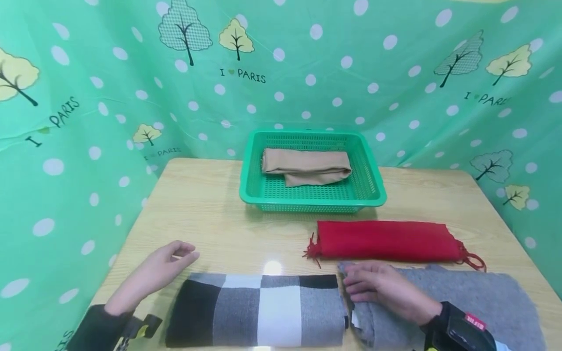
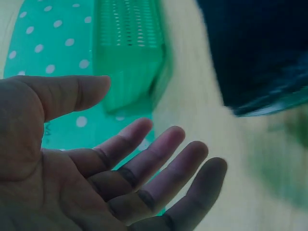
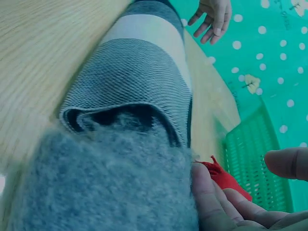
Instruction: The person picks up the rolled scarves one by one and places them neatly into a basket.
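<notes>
My left hand (image 1: 169,265) hovers over the table's left side, fingers loosely bent and nothing in its grasp. Just right of it lies a folded black, grey and white checkered scarf (image 1: 279,309). In the left wrist view the palm and spread fingers (image 2: 159,178) show, thumb apart. My right hand (image 1: 391,290) rests at the left end of a folded grey fuzzy scarf (image 1: 465,297). Its fingertips touch the scarf's far edge in the right wrist view, while the thumb (image 3: 291,163) stands away. The grey scarf's end meets the checkered scarf's right end.
A folded red scarf (image 1: 382,240) with fringed ends lies beyond the grey one. Behind it stands a green plastic basket (image 1: 250,195) with a folded beige cloth (image 1: 311,163) inside. A green dotted curtain (image 1: 281,63) hangs behind and beside the wooden table (image 1: 197,200).
</notes>
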